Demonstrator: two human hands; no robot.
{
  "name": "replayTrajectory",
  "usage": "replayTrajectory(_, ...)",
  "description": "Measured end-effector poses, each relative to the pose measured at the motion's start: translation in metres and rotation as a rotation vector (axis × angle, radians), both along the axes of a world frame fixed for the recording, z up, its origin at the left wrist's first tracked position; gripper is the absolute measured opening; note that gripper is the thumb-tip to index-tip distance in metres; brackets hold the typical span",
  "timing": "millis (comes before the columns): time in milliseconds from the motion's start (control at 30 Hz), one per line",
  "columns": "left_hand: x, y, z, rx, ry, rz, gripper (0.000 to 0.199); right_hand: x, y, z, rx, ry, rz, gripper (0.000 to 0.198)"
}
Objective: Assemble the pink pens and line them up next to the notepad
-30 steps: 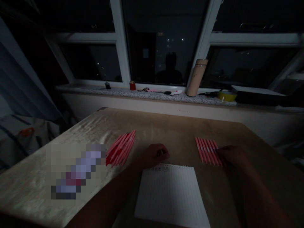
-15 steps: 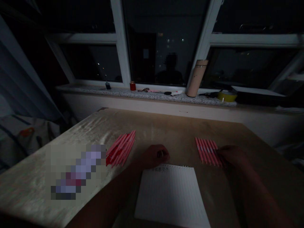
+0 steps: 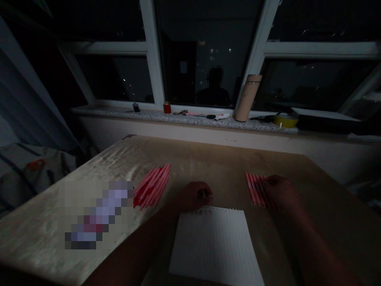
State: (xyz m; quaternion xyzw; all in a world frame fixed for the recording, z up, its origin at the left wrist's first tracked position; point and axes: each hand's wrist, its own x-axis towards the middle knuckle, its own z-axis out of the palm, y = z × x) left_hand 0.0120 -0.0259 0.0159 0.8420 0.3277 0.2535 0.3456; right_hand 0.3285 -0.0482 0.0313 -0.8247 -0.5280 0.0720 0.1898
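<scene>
On the right of the table, several slim pink pencils [image 3: 254,190] lie side by side in a row. My right hand [image 3: 279,191] is over the row's right end, its fingers closed together at the pencils' upper ends and hiding some of them. Beyond the notepad's top edge rests my left hand [image 3: 195,195], curled with the fingertips drawn in; whether anything is inside is too dark to tell. A lined spiral notepad [image 3: 216,246] lies in front of me, between my forearms. Left of my left hand is a looser pile of pink pencils [image 3: 154,184] on something red.
A blurred-out purple item [image 3: 104,212] lies on the table [image 3: 208,159] at left. Along the windowsill [image 3: 149,116] stand a small red jar [image 3: 167,107], a dark little bottle [image 3: 136,107], a tall tan cylinder [image 3: 248,98] and a yellow tape roll [image 3: 285,120].
My right hand has shifted up and slightly left, from the row's right edge onto its upper right end, covering more pencils. The left hand stays put.
</scene>
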Motion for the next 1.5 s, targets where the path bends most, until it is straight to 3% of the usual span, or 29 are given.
replayTrajectory(167,0.0,-0.001,0.004,0.017,0.041,0.011,0.023,-0.048,-0.005,0.01,0.084,-0.094,0.146,0.041)
replayTrajectory(400,-0.003,0.003,0.002,0.105,0.133,0.081,0.021,-0.098,-0.009,-0.006,0.145,-0.092,0.469,0.021)
replayTrajectory(567,-0.009,0.006,0.006,0.165,0.338,-0.034,0.018,-0.117,-0.013,-0.008,0.095,-0.071,0.724,0.019)
replayTrajectory(700,-0.011,0.005,0.009,0.212,0.398,-0.091,0.02,-0.122,-0.016,-0.013,0.088,-0.113,0.835,0.024)
replayTrajectory(1033,-0.004,-0.003,0.01,0.227,0.441,-0.074,0.028,-0.138,-0.017,-0.023,0.091,-0.367,0.863,0.045)
replayTrajectory(1500,-0.009,0.004,0.007,0.265,0.397,0.029,0.027,-0.135,-0.017,-0.018,0.045,-0.407,0.74,0.053)
